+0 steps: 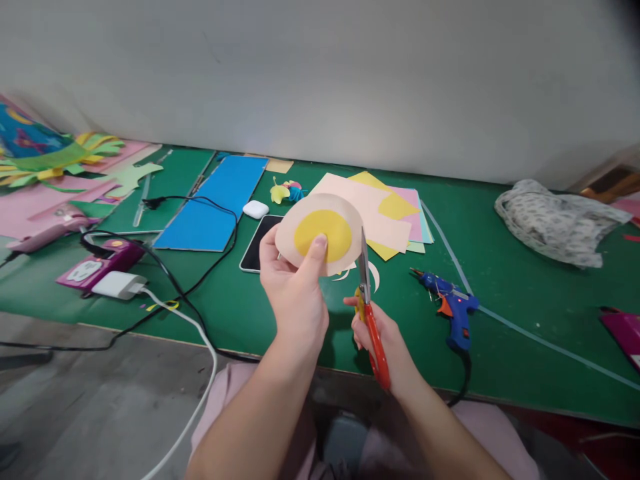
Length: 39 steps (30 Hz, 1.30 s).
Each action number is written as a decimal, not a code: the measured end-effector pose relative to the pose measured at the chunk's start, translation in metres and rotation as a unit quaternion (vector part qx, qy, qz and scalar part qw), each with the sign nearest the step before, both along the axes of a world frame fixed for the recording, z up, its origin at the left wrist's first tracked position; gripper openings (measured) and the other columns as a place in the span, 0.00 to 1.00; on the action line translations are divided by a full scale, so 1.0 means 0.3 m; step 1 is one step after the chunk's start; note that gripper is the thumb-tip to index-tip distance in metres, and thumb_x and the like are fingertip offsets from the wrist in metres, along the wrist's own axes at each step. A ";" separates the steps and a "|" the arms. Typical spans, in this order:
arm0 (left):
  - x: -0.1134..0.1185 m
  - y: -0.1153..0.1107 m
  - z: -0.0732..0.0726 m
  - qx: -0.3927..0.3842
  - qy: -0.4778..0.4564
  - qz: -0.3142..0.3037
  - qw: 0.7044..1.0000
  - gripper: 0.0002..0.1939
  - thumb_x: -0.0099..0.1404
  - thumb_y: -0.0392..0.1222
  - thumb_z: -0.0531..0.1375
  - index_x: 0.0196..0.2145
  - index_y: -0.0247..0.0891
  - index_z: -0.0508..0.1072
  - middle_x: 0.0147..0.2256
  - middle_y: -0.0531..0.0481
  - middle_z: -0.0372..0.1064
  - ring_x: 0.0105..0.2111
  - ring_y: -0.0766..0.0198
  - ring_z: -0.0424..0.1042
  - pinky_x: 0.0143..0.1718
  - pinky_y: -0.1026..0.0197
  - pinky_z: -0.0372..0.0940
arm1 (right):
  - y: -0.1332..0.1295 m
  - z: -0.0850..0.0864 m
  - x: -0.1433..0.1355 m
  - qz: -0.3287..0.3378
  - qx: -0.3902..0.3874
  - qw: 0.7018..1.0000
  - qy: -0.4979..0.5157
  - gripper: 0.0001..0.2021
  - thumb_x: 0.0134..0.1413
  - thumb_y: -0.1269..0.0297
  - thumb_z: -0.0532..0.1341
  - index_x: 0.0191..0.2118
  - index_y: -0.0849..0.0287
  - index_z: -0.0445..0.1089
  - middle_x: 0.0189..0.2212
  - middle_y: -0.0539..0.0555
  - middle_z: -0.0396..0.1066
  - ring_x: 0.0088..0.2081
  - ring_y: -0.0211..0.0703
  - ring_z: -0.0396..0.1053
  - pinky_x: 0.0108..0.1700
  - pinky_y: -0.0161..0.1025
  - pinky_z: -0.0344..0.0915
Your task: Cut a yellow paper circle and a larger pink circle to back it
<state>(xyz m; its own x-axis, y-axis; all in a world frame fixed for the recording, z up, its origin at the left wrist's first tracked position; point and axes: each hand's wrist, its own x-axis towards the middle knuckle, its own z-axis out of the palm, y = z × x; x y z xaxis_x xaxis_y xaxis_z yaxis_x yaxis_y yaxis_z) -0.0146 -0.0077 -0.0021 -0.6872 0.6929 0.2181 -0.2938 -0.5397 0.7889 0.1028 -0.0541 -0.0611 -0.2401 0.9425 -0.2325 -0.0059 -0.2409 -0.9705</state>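
Pinched in my left hand [297, 287] is an egg-shaped pale pink paper piece [287, 233] with a yellow oval [305, 233] on it; my thumb lies on the yellow. My right hand [383, 333] grips scissors [373, 333] with red and yellow handles. Their blades point up and stand at the right edge of the pale piece. Just beyond lies a stack of coloured paper sheets [350, 195], pink, yellow and pale green. Thin curved paper offcuts [374, 277] rest on the green table [415, 333] behind the scissors.
A blue glue gun [453, 303] lies on the right, near a patterned bag [543, 223]. Left are a phone [255, 250], a white case [255, 209], a blue board [215, 203], a purple power strip [103, 263], cables, a pink glue gun [47, 230] and a decorated hat [35, 140].
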 end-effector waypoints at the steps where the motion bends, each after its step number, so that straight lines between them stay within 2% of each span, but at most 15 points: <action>1: -0.001 0.001 -0.001 0.001 0.003 0.003 1.000 0.22 0.51 0.33 0.70 0.42 0.41 0.67 0.39 0.52 0.72 0.37 0.67 0.74 0.41 0.64 0.71 | -0.001 -0.001 0.000 0.002 0.000 1.000 0.002 0.16 0.49 0.60 0.62 0.45 0.58 0.69 0.21 0.44 0.58 0.22 0.33 0.55 0.23 0.32 0.55; 7: -0.004 0.000 -0.004 -0.008 0.044 0.021 0.999 0.22 0.54 0.35 0.69 0.43 0.41 0.65 0.39 0.52 0.72 0.38 0.67 0.74 0.42 0.63 0.71 | -0.004 -0.009 0.001 0.011 -0.017 1.000 0.014 0.16 0.49 0.58 0.62 0.44 0.58 0.69 0.21 0.43 0.57 0.21 0.33 0.54 0.23 0.32 0.52; 16: -0.008 -0.006 0.005 0.011 0.058 0.044 0.997 0.23 0.53 0.34 0.69 0.44 0.40 0.65 0.39 0.53 0.71 0.36 0.69 0.74 0.40 0.66 0.71 | -0.009 -0.015 0.000 0.014 -0.038 0.999 0.020 0.16 0.50 0.60 0.62 0.44 0.59 0.68 0.20 0.42 0.55 0.21 0.32 0.51 0.22 0.32 0.49; 23: -0.010 -0.006 0.004 0.000 0.135 0.107 0.985 0.23 0.54 0.35 0.68 0.45 0.41 0.64 0.41 0.53 0.69 0.39 0.65 0.74 0.46 0.59 0.70 | -0.005 -0.012 0.000 0.011 -0.037 0.999 0.017 0.16 0.48 0.57 0.63 0.42 0.59 0.70 0.19 0.43 0.55 0.20 0.32 0.52 0.23 0.32 0.49; 31: -0.026 -0.010 0.018 0.026 0.135 0.107 0.985 0.22 0.52 0.32 0.69 0.43 0.40 0.66 0.39 0.54 0.70 0.37 0.68 0.74 0.43 0.64 0.70 | -0.005 -0.019 0.006 0.014 -0.044 0.999 0.026 0.13 0.48 0.60 0.64 0.40 0.59 0.70 0.18 0.41 0.54 0.19 0.31 0.51 0.23 0.32 0.47; 35: -0.035 -0.012 0.022 0.015 0.146 0.098 0.984 0.22 0.53 0.34 0.69 0.44 0.41 0.66 0.39 0.54 0.71 0.37 0.67 0.75 0.45 0.62 0.70 | -0.004 -0.010 0.007 0.016 -0.040 0.999 0.024 0.13 0.48 0.61 0.64 0.40 0.59 0.69 0.18 0.42 0.55 0.19 0.31 0.51 0.22 0.32 0.46; 39: -0.038 -0.012 0.021 0.018 0.151 0.091 0.984 0.22 0.54 0.34 0.68 0.44 0.41 0.66 0.39 0.54 0.71 0.37 0.66 0.75 0.46 0.61 0.69 | -0.006 -0.016 0.008 0.037 -0.037 0.997 0.053 0.14 0.50 0.62 0.61 0.44 0.59 0.67 0.19 0.42 0.57 0.19 0.32 0.49 0.22 0.32 0.47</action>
<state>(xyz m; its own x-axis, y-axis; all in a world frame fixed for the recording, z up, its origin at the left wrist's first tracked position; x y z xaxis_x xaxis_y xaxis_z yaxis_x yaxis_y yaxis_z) -0.0261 -0.0113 0.0041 -0.6993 0.5525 0.4536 0.0557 -0.5905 0.8051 0.1053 -0.0560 -0.0660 -0.3356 0.9024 -0.2704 -0.0861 -0.3152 -0.9451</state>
